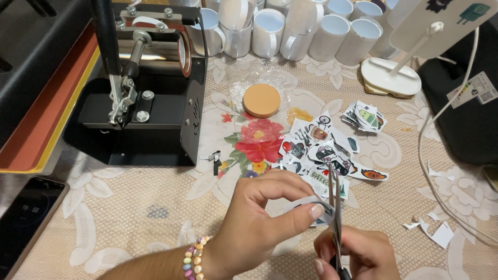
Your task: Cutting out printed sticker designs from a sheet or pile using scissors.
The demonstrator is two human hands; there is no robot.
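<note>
Holding one curled paper strip [311, 203] between your left hand's [259, 218] thumb and fingers, you keep it low over the tabletop [129, 218]. Your right hand [355, 254] is closed on one pair of scissors [335, 207], blades at the strip. Just behind lie two piles of cut colourful stickers [321, 150], one round wooden lid [261, 100], and about ten white mugs [270, 31].

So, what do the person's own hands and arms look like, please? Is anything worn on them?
Both are bare, with no sleeves or gloves in view. The left hand has a bracelet of small pastel beads at the wrist. On both it and the right hand, the nails are longish and pale. No rings or watch show.
</note>
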